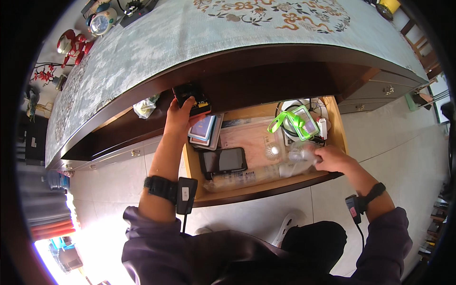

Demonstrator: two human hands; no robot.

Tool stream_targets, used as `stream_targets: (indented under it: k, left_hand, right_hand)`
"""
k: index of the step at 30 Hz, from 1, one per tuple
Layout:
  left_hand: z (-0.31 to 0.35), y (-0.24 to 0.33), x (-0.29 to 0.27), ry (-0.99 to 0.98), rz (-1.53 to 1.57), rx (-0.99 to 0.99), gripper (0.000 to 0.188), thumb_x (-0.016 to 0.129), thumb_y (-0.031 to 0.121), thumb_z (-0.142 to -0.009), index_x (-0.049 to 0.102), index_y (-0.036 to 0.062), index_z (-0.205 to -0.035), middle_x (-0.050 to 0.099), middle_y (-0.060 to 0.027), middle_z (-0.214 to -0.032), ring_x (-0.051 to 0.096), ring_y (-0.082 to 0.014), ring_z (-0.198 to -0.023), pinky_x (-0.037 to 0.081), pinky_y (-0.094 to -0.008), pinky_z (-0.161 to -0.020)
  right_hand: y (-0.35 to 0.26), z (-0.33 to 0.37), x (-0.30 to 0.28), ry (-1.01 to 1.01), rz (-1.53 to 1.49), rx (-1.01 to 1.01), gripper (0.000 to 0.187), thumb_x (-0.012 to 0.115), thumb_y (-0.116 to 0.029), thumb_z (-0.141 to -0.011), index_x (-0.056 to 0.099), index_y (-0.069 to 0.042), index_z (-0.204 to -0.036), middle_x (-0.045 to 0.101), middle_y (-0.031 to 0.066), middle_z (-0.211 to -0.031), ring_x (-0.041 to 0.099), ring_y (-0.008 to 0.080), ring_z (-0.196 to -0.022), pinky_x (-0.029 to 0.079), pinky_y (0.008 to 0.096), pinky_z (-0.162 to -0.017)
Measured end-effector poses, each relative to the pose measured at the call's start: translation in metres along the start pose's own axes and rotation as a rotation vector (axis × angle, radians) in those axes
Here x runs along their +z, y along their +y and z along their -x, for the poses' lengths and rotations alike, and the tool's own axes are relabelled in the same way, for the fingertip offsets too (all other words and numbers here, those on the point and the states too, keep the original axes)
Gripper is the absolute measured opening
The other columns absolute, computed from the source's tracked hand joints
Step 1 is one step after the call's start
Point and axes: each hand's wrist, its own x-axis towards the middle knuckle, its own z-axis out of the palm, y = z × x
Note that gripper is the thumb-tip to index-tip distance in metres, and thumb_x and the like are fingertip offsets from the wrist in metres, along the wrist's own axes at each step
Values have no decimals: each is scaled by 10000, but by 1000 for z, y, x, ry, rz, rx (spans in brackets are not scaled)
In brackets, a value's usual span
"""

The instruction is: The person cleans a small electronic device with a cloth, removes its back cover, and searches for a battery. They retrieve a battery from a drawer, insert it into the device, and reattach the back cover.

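Observation:
My left hand grips a black box with yellow print and an orange edge, over the drawer's far left corner. My right hand is closed on crumpled clear plastic wrap at the drawer's right front; its fingertips are slightly blurred. Along the front of the open wooden drawer lies a long plastic-wrapped roll. A dark smartphone rests behind it on the left, with a stack of flat cases beyond. Near my right hand sit a bright green lanyard and a clear-windowed badge holder.
A small white dome-shaped thing lies mid-drawer. Cables and a white plug crowd the right rear corner. The dark desk edge overhangs the drawer, under a patterned tablecloth. A crumpled plastic bag sits in the recess at left.

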Motion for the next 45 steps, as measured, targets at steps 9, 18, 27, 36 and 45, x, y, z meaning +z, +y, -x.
stream_targets:
  k: [9, 18, 27, 36, 45]
  left_hand:
    - [-62, -38, -59, 351, -970, 318, 513, 609, 326, -823, 482, -20, -1179, 605, -204, -1007, 597, -348, -882, 498, -419, -720]
    - [-29, -40, -45, 513, -1242, 593, 584, 624, 335, -798, 455, 13, -1255, 519, -211, -1171, 426, -384, -1139, 350, -485, -951]
    - [111, -30, 13, -401, -455, 260, 200, 602, 137, -878, 640, 25, -1040, 658, -48, -887, 591, -105, -781, 484, -236, -699]
    - [145, -37, 20, -700, -441, 137, 384, 688, 258, -819, 605, 3, -1094, 623, -61, -884, 559, -95, -776, 473, -236, -723]
    - [139, -6, 0, -318, -291, 43, 184, 560, 189, -908, 588, 7, -893, 555, -20, -643, 530, -98, -565, 428, -225, -524]
  right_hand:
    - [13, 34, -27, 184, -545, 29, 375, 524, -34, -723, 572, -12, -1094, 614, 27, -865, 546, 102, -809, 447, 247, -739]
    - [-24, 54, -54, 130, -944, -105, 449, 510, -47, -688, 570, 32, -1125, 607, 20, -981, 548, 89, -883, 443, 233, -799]
    - [-107, 25, -51, -199, -710, -245, 423, 620, -106, -681, 570, 34, -1077, 606, 35, -897, 551, 115, -817, 444, 255, -746]
    - [-154, -13, -5, -218, -504, -343, 419, 676, -198, -706, 593, 16, -1057, 630, 87, -901, 576, 150, -811, 459, 274, -743]
    - [-145, -19, 15, -156, -390, -168, 384, 685, -243, -716, 612, 19, -987, 634, 105, -825, 582, 167, -770, 458, 280, -726]
